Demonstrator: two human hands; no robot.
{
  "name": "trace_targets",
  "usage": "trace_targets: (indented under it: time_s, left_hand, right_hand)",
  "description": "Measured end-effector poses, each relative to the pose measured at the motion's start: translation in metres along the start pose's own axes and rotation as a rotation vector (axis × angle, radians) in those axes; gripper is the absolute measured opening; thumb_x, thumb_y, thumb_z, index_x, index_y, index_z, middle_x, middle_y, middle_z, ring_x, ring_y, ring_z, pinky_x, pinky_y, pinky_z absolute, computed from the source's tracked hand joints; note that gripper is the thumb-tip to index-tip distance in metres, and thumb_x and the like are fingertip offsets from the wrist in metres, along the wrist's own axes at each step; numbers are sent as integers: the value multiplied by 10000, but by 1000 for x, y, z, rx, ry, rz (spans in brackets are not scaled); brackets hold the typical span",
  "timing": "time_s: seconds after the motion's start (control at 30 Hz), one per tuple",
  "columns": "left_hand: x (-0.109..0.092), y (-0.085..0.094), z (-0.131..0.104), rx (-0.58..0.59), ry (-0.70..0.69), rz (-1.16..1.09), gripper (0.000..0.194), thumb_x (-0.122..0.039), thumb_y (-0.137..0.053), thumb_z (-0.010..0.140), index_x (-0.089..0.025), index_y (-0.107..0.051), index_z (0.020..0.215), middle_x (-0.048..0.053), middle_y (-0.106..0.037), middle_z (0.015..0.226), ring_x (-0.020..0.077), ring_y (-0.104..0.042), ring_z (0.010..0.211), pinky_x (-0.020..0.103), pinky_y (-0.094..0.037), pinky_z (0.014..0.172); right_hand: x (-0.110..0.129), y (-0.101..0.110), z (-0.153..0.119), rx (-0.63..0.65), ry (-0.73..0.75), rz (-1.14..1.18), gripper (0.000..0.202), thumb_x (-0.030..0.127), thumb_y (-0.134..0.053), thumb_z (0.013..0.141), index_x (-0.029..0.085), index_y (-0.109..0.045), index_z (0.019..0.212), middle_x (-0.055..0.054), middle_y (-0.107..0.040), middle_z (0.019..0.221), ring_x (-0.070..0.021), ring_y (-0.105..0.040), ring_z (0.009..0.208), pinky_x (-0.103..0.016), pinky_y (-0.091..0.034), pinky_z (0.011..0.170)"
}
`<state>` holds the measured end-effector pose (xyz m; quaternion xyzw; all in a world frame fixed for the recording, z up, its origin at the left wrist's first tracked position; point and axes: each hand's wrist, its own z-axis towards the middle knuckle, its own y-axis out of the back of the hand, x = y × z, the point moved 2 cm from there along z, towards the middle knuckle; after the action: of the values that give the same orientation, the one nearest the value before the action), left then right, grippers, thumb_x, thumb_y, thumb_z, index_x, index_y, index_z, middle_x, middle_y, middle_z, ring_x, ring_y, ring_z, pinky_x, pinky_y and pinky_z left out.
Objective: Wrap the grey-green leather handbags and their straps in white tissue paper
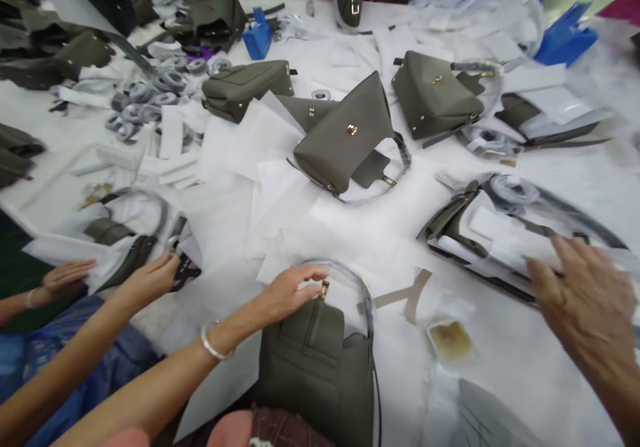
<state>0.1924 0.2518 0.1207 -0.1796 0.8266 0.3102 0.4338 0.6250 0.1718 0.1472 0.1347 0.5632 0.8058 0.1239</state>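
Observation:
An olive-green handbag (pixel 315 367) sits upright right in front of me, at the bottom middle of the head view. My left hand (pixel 287 297), with a silver bangle on its wrist, reaches in from the lower left. Its thumb and forefinger close on the narrow strap tab (pixel 324 290) with gold hardware at the bag's top. Far to the right, my right hand (pixel 585 313) is spread flat and slightly blurred. It lies over the near edge of another handbag (pixel 455 227) with white paper and a wrapped strap; whether it presses on it I cannot tell.
Handbags, including one with a gold clasp (pixel 345 133), lie across the white table. Rolled grey straps (pixel 145 100) heap at left. A co-worker's hands (pixel 155 273) work on a bag at left. A small yellowish block (pixel 450 340) and brown strips (pixel 413 293) lie between my hands.

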Motion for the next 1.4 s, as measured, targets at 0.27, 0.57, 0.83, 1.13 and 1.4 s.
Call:
trace_targets:
  time_s: [0.27,0.57,0.83,1.13,1.4]
  left_hand:
    - [46,-39,-147,117,-172,460,877,-416,-749,789,-316,-268,1516,89,-276,1584,310,-249,1462,566,-178,1199]
    - [131,-36,-180,-272,304,-22,679,-440,-555,843,-110,-417,1420,175,-466,1458,299,-447,1348,475,-335,1150]
    - [150,-16,-172,-285,318,-5,438,-304,-319,918,-113,-620,1173,121,-676,1206,252,-609,1164,354,-444,1039]
    - [122,45,-181,-461,99,316,470,-227,-244,988,-128,-486,1378,150,-629,1262,289,-601,1125,427,-416,1015]
    - [137,23,-178,-293,-22,450,434,-148,-267,951,-152,-638,1176,116,-716,935,281,-671,870,396,-499,845]
  right_hand:
    - [187,32,-184,634,626,508,750,440,-638,849,266,-325,1508,-75,-422,1518,-275,-421,1368,-466,-338,1137]
    - [234,30,-295,525,661,172,951,71,-618,603,199,-327,1500,-94,-359,1549,-312,-361,1402,-492,-272,1147]
    - [300,18,-291,519,598,233,624,198,-649,754,165,-525,1365,-124,-553,1404,-292,-523,1260,-410,-401,1053]
    - [307,53,-245,493,296,497,204,175,-534,845,234,-711,929,-30,-736,898,-198,-673,861,-284,-513,773]
    - [274,117,-203,174,-704,1310,344,484,-787,666,221,-654,845,5,-693,788,-174,-631,704,-291,-538,669]
